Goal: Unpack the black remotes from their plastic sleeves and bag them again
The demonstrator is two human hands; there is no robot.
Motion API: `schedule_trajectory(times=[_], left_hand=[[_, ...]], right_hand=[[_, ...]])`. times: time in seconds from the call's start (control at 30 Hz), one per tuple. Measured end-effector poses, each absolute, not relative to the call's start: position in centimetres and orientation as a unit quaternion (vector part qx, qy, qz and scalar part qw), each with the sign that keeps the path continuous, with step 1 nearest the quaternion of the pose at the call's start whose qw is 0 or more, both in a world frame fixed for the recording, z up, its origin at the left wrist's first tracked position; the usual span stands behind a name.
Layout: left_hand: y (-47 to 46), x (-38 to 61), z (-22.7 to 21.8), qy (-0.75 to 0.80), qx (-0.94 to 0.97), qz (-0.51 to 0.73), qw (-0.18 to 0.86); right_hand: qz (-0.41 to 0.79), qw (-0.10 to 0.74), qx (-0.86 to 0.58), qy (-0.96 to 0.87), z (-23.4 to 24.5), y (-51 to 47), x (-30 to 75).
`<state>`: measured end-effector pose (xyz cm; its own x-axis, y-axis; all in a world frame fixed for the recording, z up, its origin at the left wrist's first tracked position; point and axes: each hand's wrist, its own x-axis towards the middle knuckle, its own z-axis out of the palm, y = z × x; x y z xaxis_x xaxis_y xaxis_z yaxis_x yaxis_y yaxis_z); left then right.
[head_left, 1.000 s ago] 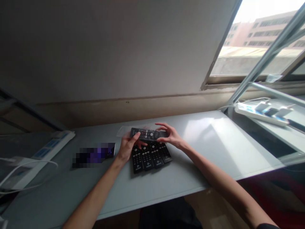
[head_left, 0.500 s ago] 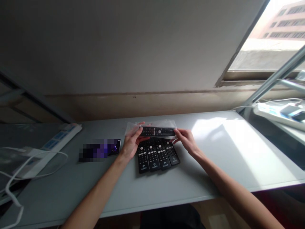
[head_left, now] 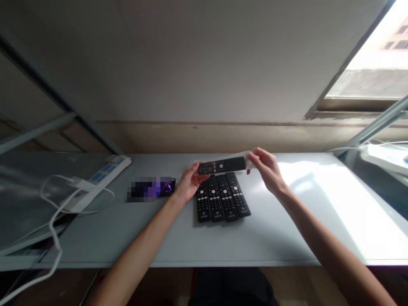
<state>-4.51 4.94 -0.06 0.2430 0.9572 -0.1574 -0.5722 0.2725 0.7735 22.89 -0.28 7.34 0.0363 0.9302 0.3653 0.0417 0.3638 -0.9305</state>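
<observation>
A black remote control (head_left: 231, 164) lies sideways in a clear plastic bag (head_left: 239, 154), raised above the table. My left hand (head_left: 190, 182) grips the remote's left end through the plastic, thumb on top and fingers beneath. My right hand (head_left: 265, 165) pinches the bag's gathered plastic just beyond the remote's right end. Below them, several more black remote controls (head_left: 217, 209) rest side by side on the table, buttons up, the rightmost one tilted. Their far ends are partly covered by the held remote and my left fingers.
The grey table (head_left: 178, 242) meets a wall at the back. A phone (head_left: 151, 190), partly pixelated, lies left of my left hand. Farther left is a white power strip (head_left: 95, 182) with a looping white cable (head_left: 57, 242). Sunlight falls on the table's right side.
My right hand has moved from the remote's right end outward onto the plastic, pulling it taut to the right. The held remote now tilts slightly, right end higher. The camera view has shifted.
</observation>
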Motion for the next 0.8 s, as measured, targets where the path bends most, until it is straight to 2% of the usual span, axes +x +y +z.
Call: schedule_trajectory(times=[0.23,0.4,0.57,0.8], left_hand=[[4.5,-4.5,0.9,0.311,0.276,0.492,0.765],[4.8,-4.6,0.9,0.328,0.271,0.506,0.75],[5.0,-4.8,0.7,0.333,0.286,0.542,0.716],[4.8,-4.7,0.5,0.32,0.334,0.558,0.689]], right_hand=[[0.417,0.611,-0.337,-0.583,12.4,2.1,21.2],[0.419,0.625,-0.322,-0.575,13.3,2.9,21.5],[0.439,0.671,-0.309,-0.51,11.0,3.7,24.2],[0.393,0.771,-0.381,-0.326,3.5,6.0,29.2]])
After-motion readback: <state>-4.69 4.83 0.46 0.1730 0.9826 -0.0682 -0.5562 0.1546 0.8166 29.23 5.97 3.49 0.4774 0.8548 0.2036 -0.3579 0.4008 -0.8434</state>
